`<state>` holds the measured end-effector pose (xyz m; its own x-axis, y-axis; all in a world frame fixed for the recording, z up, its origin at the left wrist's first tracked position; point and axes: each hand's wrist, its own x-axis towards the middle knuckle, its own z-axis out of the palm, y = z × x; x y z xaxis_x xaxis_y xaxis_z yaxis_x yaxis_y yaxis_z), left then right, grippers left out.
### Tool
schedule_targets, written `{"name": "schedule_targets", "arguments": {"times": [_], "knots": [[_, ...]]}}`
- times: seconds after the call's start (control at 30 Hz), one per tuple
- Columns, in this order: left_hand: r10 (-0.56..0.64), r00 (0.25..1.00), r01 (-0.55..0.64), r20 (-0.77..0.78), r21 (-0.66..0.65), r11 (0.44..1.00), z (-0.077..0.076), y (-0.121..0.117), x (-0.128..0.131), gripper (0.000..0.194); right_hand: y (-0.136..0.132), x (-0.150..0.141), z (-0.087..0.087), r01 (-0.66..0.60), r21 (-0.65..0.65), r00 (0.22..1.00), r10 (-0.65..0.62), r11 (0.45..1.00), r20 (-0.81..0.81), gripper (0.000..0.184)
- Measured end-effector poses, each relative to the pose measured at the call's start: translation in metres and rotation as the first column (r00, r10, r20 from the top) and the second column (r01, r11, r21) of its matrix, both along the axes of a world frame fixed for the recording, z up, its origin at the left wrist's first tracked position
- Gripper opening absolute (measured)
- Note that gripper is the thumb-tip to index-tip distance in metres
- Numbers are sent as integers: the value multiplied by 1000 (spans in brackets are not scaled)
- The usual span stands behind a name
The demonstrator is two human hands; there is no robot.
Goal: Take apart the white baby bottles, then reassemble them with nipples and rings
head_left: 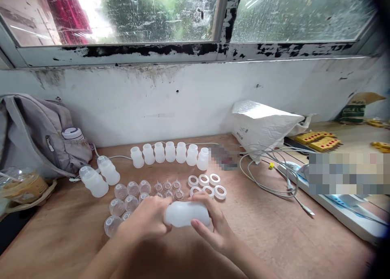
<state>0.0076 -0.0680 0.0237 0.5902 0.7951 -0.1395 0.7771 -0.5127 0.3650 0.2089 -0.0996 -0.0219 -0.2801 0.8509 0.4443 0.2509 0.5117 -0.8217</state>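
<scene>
A frosted white baby bottle [186,214] lies sideways between my two hands, low over the tabletop. My left hand [152,214] is closed around its left end, hiding that end. On the other end, my right hand [217,227] grips with the fingers behind and the thumb across the front. Clear dome caps [117,207] stand in rows beside and partly behind my left hand. Several clear nipples [167,184] sit just beyond the bottle. Pale collar rings [215,179] lie flat past my right hand.
A row of open frosted bottles [170,152] stands near the wall. Two capped bottles [94,181] are at the left, by a grey backpack [33,136] and an iced drink cup [22,185]. Coiled white cables [265,177], a power strip [344,208] and a white mailer bag [262,126] occupy the right.
</scene>
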Motion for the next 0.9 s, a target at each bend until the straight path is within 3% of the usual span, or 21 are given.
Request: {"name": "schedule_targets", "arguments": {"times": [0.07, 0.17, 0.27, 0.33, 0.57, 0.8, 0.9], "knots": [[75, 995, -69, -71, 84, 994, 11, -3, -2, 11, 2, -3, 2, -50, -232, 990, 16, 972, -143, 38], [132, 978, -109, -159, 149, 983, 19, -6, -2, 11, 5, -6, 2, -208, -514, 947, 41, 832, -318, 46], [138, 965, -109, -223, 139, 984, 19, -8, -2, 14, 8, -8, 0, -312, -652, 921, 51, 691, -387, 47], [130, 964, -101, -230, 134, 986, 16, -8, -2, 18, 8, -8, 1, -343, -683, 909, 44, 645, -414, 43], [105, 983, -86, -148, 129, 988, 15, -8, -9, 28, 7, -7, 11, -411, -677, 874, 53, 611, -483, 40], [111, 979, -90, -173, 121, 988, 17, -8, -11, 29, 6, -6, 8, -406, -590, 838, 28, 698, -544, 42], [110, 976, -89, -187, 119, 989, 19, -9, -10, 28, 7, -5, 9, -405, -553, 823, 26, 728, -568, 29]]}}
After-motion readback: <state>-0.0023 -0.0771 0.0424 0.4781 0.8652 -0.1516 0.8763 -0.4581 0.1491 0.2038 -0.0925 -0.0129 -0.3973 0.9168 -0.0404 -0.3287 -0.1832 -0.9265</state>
